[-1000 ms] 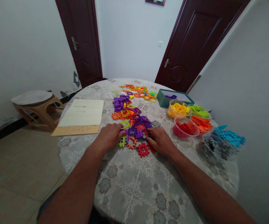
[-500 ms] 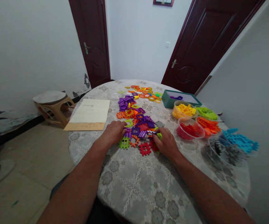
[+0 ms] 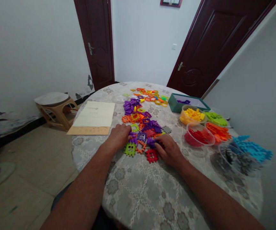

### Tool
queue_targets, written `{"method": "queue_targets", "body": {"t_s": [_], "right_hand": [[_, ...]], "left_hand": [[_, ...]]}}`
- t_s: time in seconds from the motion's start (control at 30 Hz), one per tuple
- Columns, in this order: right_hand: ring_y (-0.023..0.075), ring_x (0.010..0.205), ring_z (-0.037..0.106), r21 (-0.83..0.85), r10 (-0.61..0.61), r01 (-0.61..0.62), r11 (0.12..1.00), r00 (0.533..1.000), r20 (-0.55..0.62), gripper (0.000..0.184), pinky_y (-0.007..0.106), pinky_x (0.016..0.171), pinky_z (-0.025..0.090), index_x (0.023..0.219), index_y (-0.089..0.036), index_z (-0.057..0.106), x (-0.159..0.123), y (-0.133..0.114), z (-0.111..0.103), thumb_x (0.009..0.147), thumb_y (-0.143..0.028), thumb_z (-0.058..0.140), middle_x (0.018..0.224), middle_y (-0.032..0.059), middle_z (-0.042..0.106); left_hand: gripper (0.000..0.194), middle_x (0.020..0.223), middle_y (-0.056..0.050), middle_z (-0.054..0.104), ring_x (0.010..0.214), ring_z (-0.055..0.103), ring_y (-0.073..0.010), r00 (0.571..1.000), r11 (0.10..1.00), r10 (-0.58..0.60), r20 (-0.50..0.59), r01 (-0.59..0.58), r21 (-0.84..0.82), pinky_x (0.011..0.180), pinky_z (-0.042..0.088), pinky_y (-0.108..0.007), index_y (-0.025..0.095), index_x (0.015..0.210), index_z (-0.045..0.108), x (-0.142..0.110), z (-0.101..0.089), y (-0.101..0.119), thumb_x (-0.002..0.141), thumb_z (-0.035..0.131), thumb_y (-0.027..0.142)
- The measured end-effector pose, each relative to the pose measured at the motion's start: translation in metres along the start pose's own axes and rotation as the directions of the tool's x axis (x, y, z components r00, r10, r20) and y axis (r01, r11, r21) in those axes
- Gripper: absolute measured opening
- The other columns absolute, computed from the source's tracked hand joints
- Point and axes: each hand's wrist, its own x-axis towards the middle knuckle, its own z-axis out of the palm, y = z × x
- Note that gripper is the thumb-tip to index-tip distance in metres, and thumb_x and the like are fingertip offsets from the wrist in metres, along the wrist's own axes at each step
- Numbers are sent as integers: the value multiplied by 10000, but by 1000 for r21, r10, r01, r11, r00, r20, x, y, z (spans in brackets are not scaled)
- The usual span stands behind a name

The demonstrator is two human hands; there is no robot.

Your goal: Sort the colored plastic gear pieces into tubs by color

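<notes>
A spread of flat plastic interlocking pieces in purple, orange, red and green lies across the middle of a round table. My left hand rests knuckles up at the pile's near left edge, fingers curled onto purple pieces beside a green square piece. My right hand lies at the pile's near right edge, fingertips pinched on a purple piece, just above a red grid piece.
Clear tubs of sorted pieces stand at the right: yellow, green, red, orange, blue, grey. A teal box sits behind them. Papers lie left. A stool stands on the floor.
My right hand, which held a piece slightly raised half a second ago, has come down onto the pile's near edge. The camera has shifted a little; my left hand has barely moved.
</notes>
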Motion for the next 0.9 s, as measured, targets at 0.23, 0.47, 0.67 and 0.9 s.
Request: {"method": "queue_targets", "body": {"t_s": [0.23,0.47,0.67,0.9], "right_hand": [[306,1281,583,-59,27,-26,998,1000,10,245,527,1131,437,1222,-226,681,2,3,12,1029,-339,582,1270,129,701],[301,1208,595,-113,43,-38,993,998,47,246,498,1071,440,1178,-211,672,2,7,16,1026,-389,597,1185,124,703],[261,993,589,-130,50,-41,991,997,65,203,415,934,454,1027,-206,656,5,7,15,978,-403,654,1007,83,675],[282,1101,582,-82,-15,21,996,998,68,196,444,1014,426,1121,-218,637,5,-3,10,960,-321,680,1125,99,684]], "left_hand": [[129,1060,-92,736,1022,650,-272,992,988,-33,-120,14,-156,852,475,-357,228,1053,665,-3,-6,0,926,660,248],[102,1022,-38,753,935,687,-198,968,861,8,-251,-134,-491,838,498,-318,237,1046,651,-18,-17,4,979,606,299],[94,981,-42,751,899,687,-191,974,835,41,-222,-155,-528,815,501,-305,222,1025,664,-24,-14,26,969,618,282],[87,1004,-36,738,920,670,-190,967,855,50,-251,-172,-489,835,497,-303,233,1029,668,-25,-6,32,973,615,273]]}}
